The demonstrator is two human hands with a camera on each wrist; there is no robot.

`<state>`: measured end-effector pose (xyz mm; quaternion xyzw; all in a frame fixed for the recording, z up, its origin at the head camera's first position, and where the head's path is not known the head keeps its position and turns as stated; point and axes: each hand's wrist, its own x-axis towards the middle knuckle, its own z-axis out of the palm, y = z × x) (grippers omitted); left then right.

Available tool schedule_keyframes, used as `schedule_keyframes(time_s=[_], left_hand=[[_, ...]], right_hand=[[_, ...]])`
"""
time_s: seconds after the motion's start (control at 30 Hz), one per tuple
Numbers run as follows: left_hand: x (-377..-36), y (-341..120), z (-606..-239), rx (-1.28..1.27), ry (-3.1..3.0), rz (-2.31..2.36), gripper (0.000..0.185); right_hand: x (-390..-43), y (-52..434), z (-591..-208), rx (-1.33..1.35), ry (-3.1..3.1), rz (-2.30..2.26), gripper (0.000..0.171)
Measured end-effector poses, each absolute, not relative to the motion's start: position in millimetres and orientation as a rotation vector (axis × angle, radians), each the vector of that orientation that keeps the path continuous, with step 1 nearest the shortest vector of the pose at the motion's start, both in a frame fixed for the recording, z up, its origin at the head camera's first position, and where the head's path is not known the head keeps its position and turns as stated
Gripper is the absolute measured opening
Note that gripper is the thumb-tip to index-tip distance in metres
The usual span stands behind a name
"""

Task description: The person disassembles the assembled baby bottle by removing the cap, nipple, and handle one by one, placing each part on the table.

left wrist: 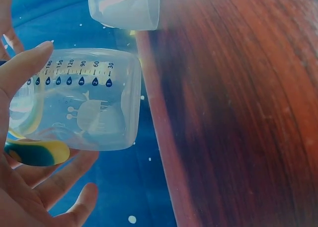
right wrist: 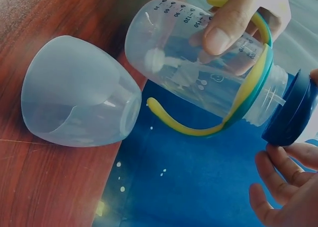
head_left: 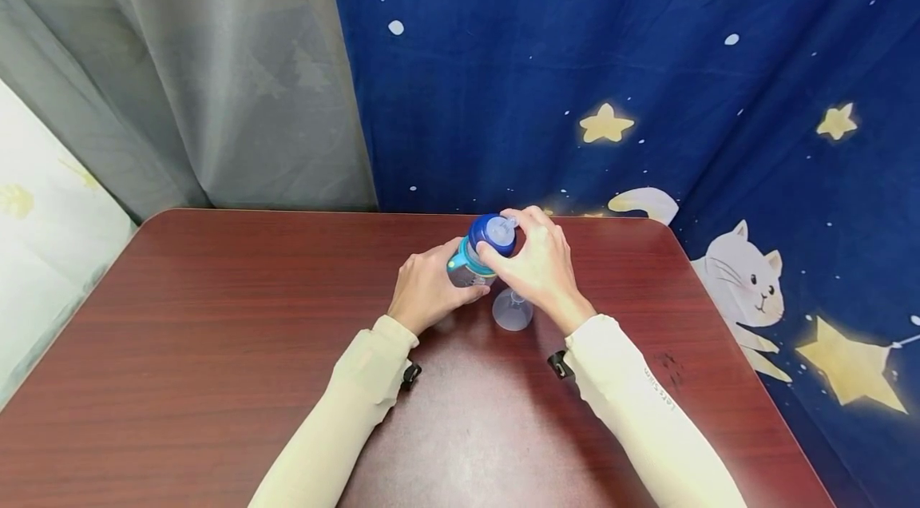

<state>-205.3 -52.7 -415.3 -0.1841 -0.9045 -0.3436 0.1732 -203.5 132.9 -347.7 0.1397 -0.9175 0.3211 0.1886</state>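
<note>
My left hand [head_left: 430, 284] grips a clear baby bottle [right wrist: 184, 58] with a teal and yellow handle ring [right wrist: 248, 90]. Its thumb lies along the bottle's side, over the printed scale. In my right hand [head_left: 542, 264], thumb and fingers pinch a dark blue collar [right wrist: 293, 110] with a clear teat [head_left: 501, 231]. The collar sits at the bottle's mouth, and part of the threaded neck [right wrist: 263, 100] shows beside it in the right wrist view. Close below the hands, a clear dome-shaped cover [head_left: 513, 311] stands on the table.
The brown table [head_left: 251, 348] reaches back to a blue curtain [head_left: 489, 93] with stars and a grey curtain [head_left: 216, 77]. Dark smudges [head_left: 670, 369] mark the tabletop on the right. A white cloth [head_left: 43, 228] hangs beyond the left edge.
</note>
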Motion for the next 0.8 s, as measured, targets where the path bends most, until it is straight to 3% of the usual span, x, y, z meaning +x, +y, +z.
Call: schedule_keyframes(time_s=[0.8], left_hand=[[-208.9, -54.2, -421.3, -0.515, -2.575, -0.980, 0.070]], right_hand=[[-199.1, 131.7, -330.5, 0.407, -2.309, 1.040, 0.057]])
